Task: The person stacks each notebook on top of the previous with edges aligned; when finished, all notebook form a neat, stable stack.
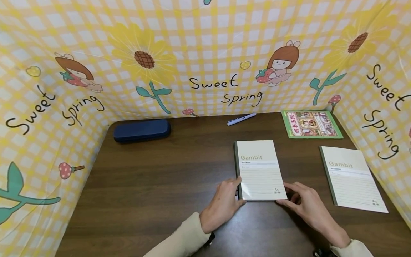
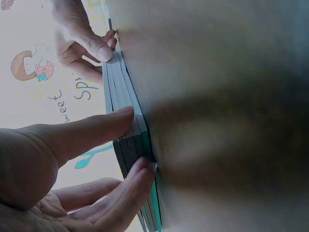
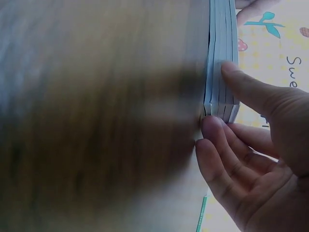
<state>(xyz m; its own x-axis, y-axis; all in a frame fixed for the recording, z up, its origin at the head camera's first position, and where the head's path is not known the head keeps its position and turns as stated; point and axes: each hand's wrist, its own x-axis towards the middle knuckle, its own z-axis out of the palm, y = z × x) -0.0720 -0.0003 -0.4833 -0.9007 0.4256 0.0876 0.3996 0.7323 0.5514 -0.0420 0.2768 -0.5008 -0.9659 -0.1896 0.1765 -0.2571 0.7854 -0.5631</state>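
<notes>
A stack of notebooks [image 1: 260, 171] lies on the table, its top one white with a dark spine and "Gambit" on the cover. My left hand [image 1: 222, 201] holds the near left corner, thumb on the front edge and fingers along the spine side. Around the near right corner, my right hand [image 1: 306, 202] has its thumb at the front edge and fingertips at the right side. Several layered books [image 2: 116, 82] show edge-on in the left wrist view, the lowest with a green spine. In the right wrist view, page edges [image 3: 221, 43] line up under the thumb.
Another white Gambit notebook [image 1: 354, 182] lies to the right. Behind it is a green-bordered picture book [image 1: 313, 124]. A lavender pen [image 1: 241, 119] and a navy case [image 1: 142, 130] are at the back of the brown table [image 1: 154, 192]. Patterned yellow cloth [image 1: 205, 43] walls three sides.
</notes>
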